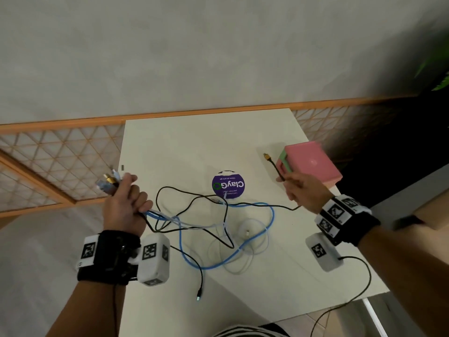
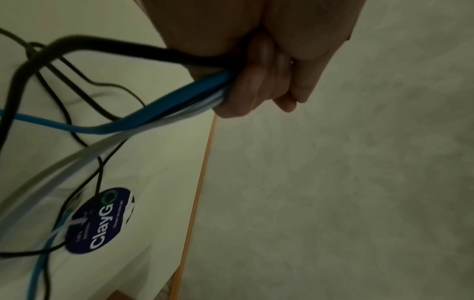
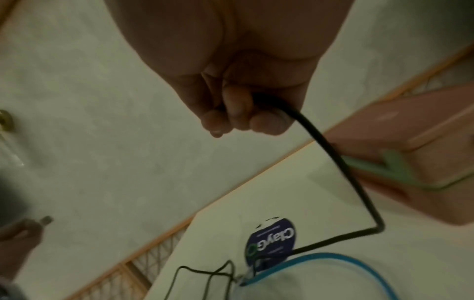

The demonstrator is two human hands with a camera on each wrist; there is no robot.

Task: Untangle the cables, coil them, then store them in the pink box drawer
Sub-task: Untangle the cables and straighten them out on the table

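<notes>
Nearest the viewer, a loose black plug end lay on the white table, below and toward the body from the left hand's grip. Above it spread the tangle: a blue cable, thin white cable loops and black cable strands crossing one another on the tabletop between the two hands.

The left hand was raised over the table's left edge, its fingers curled tight round a bundle of cables. From the underside of that fist the blue, pale and black strands ran down and to the right into the tangle; from the top of the fist a cluster of connector ends, one gold-coloured, stuck out.

The right hand was held up over the right side of the table, fingers closed round a single black cable. Above this grip a short length rose to a gold-coloured plug; below it the cable dropped, bent sharply and ran left into the tangle.

Between the two grips and a little farther off, a round purple sticker marked "ClayGo" sat on the table, with cable strands crossing its near edge.

Just beyond the right hand's grip, near the table's right edge, stood the pink box with green trim on its left face. Whether its drawer stood open could not be told.
</notes>
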